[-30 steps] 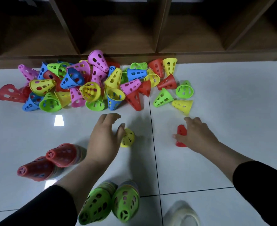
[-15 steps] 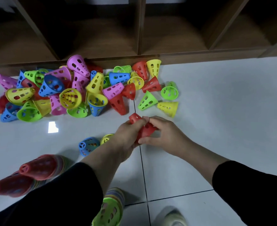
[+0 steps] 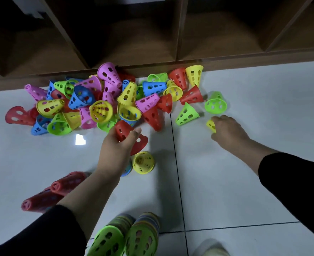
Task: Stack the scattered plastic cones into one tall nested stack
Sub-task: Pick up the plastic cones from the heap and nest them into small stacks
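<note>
White tiled floor (image 3: 244, 182) by a wooden shelf unit (image 3: 152, 34). Half a sec ago both your hands met on red cones; now your left hand (image 3: 115, 150) alone grips the nested red pair (image 3: 132, 137), w/ your right hand (image 3: 228, 130) moved off, fingers curled over a yellow cone (image 3: 210, 125) near the loose pile (image 3: 100, 100). Stack grows.

Glossy white tile floor (image 3: 244, 191); dark wood shelf unit (image 3: 152, 34) behind.

White tiled floor (image 3: 244, 191), cone pile (image 3: 100, 100) along far edge by shelf base, loose yellow cone (image 3: 143, 162) mid-floor, red stacks (image 3: 54, 191) near left, green stacks (image 3: 126, 237) near edge
</note>
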